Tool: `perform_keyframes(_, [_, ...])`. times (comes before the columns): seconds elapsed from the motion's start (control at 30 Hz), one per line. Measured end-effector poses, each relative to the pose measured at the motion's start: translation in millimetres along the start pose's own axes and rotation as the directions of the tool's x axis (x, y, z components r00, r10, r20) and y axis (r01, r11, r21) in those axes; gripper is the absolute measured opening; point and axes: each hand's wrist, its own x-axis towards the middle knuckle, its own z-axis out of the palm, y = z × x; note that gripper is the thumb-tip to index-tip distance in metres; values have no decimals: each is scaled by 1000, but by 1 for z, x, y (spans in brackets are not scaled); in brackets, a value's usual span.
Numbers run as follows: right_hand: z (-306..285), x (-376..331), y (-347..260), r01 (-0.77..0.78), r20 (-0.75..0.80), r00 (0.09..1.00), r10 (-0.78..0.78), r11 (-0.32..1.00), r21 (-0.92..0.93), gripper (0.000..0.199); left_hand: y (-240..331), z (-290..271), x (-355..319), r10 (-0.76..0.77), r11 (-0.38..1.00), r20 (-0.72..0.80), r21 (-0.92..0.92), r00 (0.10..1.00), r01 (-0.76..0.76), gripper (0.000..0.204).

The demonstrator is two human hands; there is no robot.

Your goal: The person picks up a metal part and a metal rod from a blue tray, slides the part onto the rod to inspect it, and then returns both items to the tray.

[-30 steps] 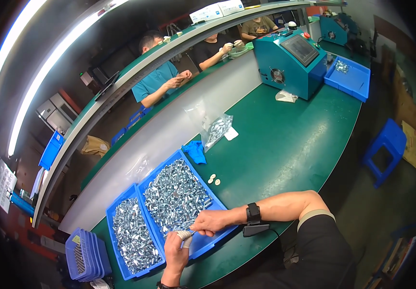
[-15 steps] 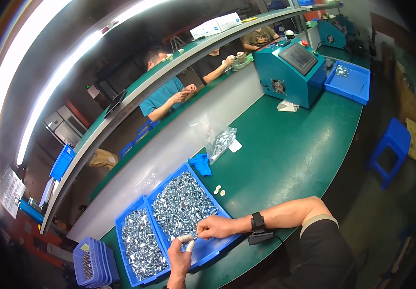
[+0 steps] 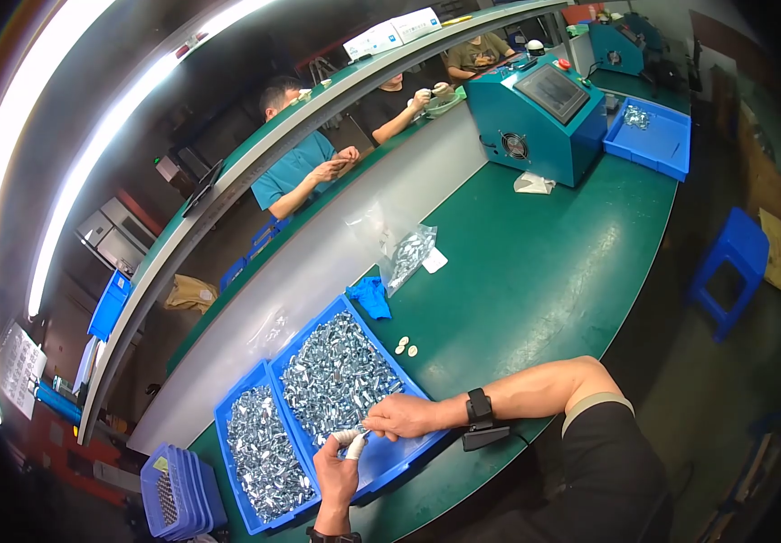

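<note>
Fingers (image 3: 355, 449) of the left hand (image 3: 335, 472) and right hand (image 3: 403, 416) seemingly pinched a small metal piece (image 3: 365, 433). Handling it looked the step in hand; the next move called for steadiness

And here, where your left hand (image 3: 338, 471) and right hand (image 3: 404, 416) meet, you've a small silvery piece (image 3: 365, 432) pinched at the fingertips, its shape too tiny to read! Below it, your larger blue tray (image 3: 381, 465) lies flat, shiny metal pieces (image 3: 336, 376) heaped toward the far end, blue bottom showing near you. Snug on its left, your narrower blue tray (image 3: 286, 519) brims with similar jumbled pieces (image 3: 268, 452).
</note>
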Motion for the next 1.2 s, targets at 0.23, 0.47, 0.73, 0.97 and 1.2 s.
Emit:
perform_keyframes(0.23, [3, 3, 1, 30, -13, 1000, -29, 997, 66, 39, 8, -5, -3, -73, 997, -65, -33, 995, 71, 14])
perform_keyframes(0.47, [-5, 2, 1, 11, -66, 998, -8, 999, 43, 34, 0, -30, -10, 66, 993, -140, 103, 988, -52, 11])
perform_keyframes(0.73, [5, 2, 3, 12, -32, 999, -10, 998, 58, 36, 5, -74, -25, 147, 820, 139, 537, 979, -199, 41])
perform_keyframes(0.97, [-3, 6, 19, -114, -68, 990, 120, 991, 76, 27, -52, -34, -18, 254, 735, 275, 569, 927, -370, 17])
perform_keyframes(1.2, [-9, 5, -5, -153, -77, 984, 162, 982, 109, 27, -49, -40, -18, 250, 716, 215, 616, 944, -330, 23])
